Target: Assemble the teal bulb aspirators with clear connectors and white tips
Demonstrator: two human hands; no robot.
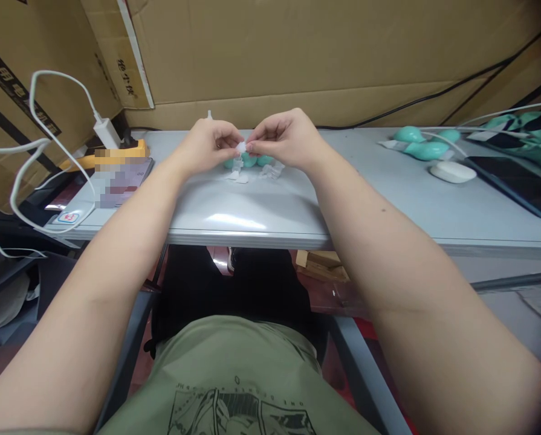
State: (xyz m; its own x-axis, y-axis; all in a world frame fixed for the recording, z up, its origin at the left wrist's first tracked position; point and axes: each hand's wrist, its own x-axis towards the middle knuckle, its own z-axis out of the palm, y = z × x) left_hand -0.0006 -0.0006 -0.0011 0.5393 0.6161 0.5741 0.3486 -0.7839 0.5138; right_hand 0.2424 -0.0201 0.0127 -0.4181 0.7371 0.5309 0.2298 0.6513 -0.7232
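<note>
Both my hands meet over the far part of the grey table [252, 205]. Between them is a small piece of crumpled white paper [242, 147], which looks like tissue. My left hand [209, 145] pinches it from one side with thumb and finger, and my right hand [286, 142] pinches it from the other. Smooth turquoise rounded pieces [249, 160] lie just below the fingers, partly hidden by them. Torn white scraps [272, 170] are scattered on the tabletop in front of these. A thin white tip [209, 113] pokes up behind my left hand; the rest of it is hidden.
At right lie more turquoise rounded pieces [427, 150], a white oval case [452, 172], a dark phone [519, 181] and patterned green cloth [524, 136]. Another phone [125, 181], a white charger [106, 133] and looping cables stand at left. Cardboard [297, 54] walls the back edge.
</note>
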